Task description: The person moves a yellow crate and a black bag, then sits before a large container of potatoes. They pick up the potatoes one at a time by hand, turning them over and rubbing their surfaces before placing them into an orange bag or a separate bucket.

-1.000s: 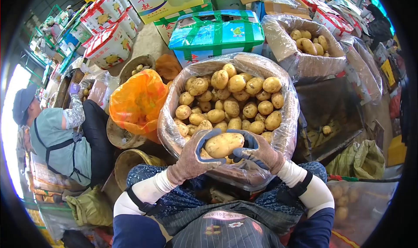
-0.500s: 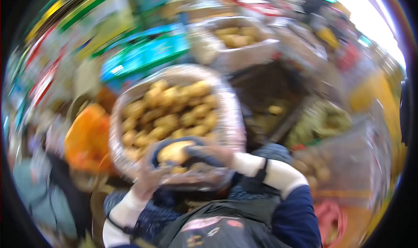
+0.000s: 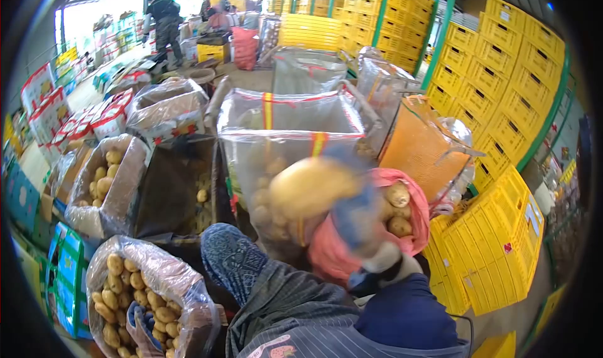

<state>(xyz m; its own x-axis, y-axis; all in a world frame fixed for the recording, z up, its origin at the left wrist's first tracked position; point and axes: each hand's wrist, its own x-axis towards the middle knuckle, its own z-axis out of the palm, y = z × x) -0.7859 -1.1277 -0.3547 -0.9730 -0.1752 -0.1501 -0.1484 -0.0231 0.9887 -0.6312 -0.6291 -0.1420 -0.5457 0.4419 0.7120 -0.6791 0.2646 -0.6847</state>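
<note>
My right hand [image 3: 355, 216], in a blue glove and blurred, is closed on a large potato [image 3: 311, 187]. It is beside an open pink sack [image 3: 323, 248] with potatoes [image 3: 397, 194] inside, in front of a clear-sided bag [image 3: 251, 160]. At the lower left, my left hand [image 3: 143, 333], also gloved, reaches in among the potatoes [image 3: 116, 282] of a plastic-lined box [image 3: 179, 267]. Its fingers are partly hidden there, and whether they grip a potato is unclear.
Yellow crates [image 3: 483, 251] lean at the right, near an orange mesh bag [image 3: 421, 147]. Stacked yellow crates [image 3: 496, 75] stand behind. Another lined box of potatoes [image 3: 125, 185] is at the left, beside a dark bin [image 3: 173, 188]. A person [image 3: 164, 28] stands in the back left.
The view has swung right. Both hands were together at a large potato over the lined box; now my right hand is out by the pink sack with a potato, and my left remains at the box.
</note>
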